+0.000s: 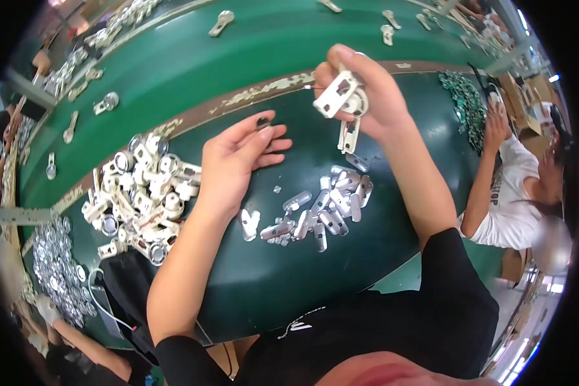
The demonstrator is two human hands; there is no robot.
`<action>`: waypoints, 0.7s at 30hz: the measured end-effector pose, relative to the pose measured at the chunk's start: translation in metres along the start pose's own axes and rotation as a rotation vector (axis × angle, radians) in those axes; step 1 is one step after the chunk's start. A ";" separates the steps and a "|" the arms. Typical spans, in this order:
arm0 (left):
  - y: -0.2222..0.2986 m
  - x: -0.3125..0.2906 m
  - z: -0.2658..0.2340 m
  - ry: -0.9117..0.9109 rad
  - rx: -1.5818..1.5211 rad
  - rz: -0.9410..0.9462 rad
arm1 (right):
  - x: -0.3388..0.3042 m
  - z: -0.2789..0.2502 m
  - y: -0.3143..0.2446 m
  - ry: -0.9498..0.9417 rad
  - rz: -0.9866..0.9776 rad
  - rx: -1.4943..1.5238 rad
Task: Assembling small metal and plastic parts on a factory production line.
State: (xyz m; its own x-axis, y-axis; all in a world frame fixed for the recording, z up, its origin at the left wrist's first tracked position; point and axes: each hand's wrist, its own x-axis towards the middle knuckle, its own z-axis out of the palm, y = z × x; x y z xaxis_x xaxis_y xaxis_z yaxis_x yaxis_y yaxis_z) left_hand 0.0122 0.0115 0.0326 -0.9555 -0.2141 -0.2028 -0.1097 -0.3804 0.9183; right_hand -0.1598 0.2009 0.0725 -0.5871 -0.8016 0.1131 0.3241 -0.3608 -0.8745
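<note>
One raised right hand [378, 90], fingers around a white part [336, 95]; left hand [237, 147] lower, dark piece [262, 122] between fingers

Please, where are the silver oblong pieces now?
In the head view, the silver oblong pieces lie on the table, nearer the wearer than the right hand, right of the heap of white parts.

On my table [257, 283], covers [321, 201] lie before me, housings [149, 201] left near the far edge, circuit boards [463, 106] right near that edge.
</note>
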 end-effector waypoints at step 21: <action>-0.014 0.002 0.006 -0.024 0.103 0.030 | 0.000 0.000 -0.001 -0.151 0.154 0.032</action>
State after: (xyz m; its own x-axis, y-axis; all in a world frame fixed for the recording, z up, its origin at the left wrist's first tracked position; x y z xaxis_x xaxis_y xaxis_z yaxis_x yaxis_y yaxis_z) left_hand 0.0102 0.0214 0.0213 -0.9648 -0.2022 -0.1681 -0.1077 -0.2797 0.9540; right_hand -0.1599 0.2013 0.0730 -0.4121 -0.9097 0.0504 0.4266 -0.2416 -0.8716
